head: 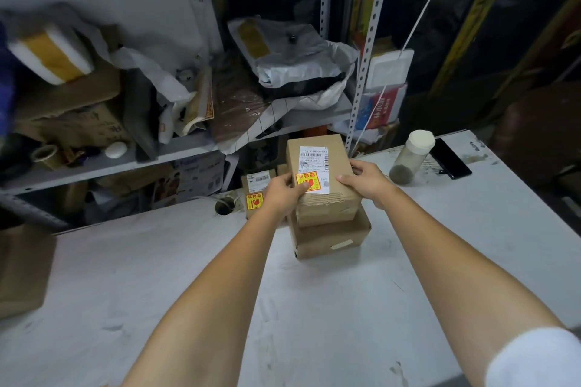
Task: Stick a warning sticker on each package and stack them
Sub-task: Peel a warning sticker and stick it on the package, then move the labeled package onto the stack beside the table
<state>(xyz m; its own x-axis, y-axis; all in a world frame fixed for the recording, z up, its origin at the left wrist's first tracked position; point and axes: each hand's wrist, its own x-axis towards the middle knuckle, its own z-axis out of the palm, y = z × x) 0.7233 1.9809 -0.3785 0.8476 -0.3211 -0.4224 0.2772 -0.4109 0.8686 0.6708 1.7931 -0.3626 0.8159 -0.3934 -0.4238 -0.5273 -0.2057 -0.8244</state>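
Currently: top package [338, 160], stickered, gripped by left hand [283, 195] and right hand [366, 181]; best squared flush over lower package [330, 239] on tabletop [345, 308].

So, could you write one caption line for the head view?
The left hand and right hand hold a package, warning sticker applied, atop a larger box on the white table.

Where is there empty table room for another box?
The white table is bare between the brown cardboard and the left arm, and right of the right arm, nearer than the jar. Crowded at the far edge: top box, box under it, small box.
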